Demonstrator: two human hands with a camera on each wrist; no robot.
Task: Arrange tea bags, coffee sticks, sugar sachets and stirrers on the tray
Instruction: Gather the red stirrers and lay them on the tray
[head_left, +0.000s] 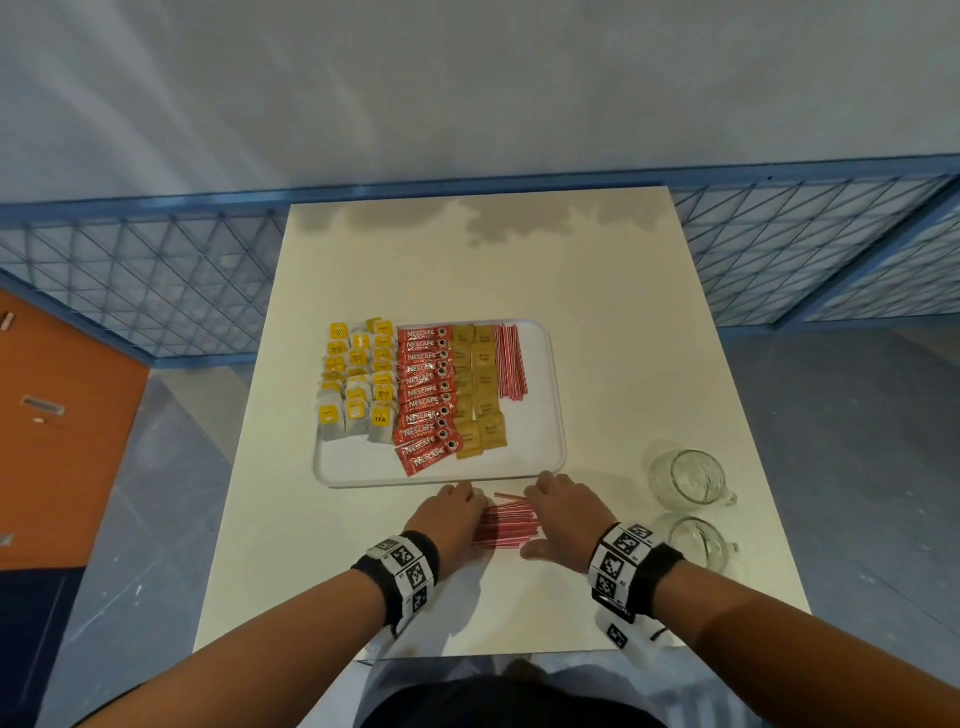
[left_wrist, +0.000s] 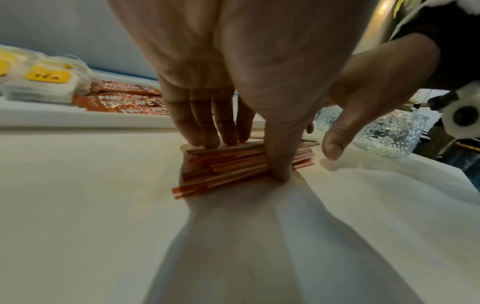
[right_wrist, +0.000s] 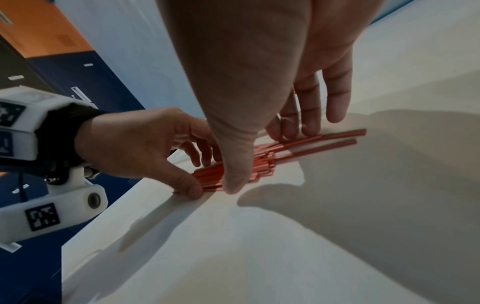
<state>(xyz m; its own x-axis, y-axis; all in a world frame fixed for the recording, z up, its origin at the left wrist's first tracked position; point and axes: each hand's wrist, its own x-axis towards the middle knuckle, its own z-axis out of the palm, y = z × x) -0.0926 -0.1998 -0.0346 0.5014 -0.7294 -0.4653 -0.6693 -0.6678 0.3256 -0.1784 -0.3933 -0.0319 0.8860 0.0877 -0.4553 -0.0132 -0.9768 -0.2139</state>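
Fingers (left_wrist: 205, 123) of the left hand (head_left: 449, 514) pinch the stirrers (head_left: 506, 525); those of the right hand (head_left: 561, 512) lie straight against them. Light, slippery sticks, probably best squeezed mid-bundle.

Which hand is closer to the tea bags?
Left. The left hand is at the left end of the loose stirrers, toward the tea bags; the right hand is at their right end, farther off.

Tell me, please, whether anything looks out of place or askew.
A stirrer bundle lies on the table, off the tray, ends uneven, between left hand and right hand. The nearest coffee sticks sit tilted.
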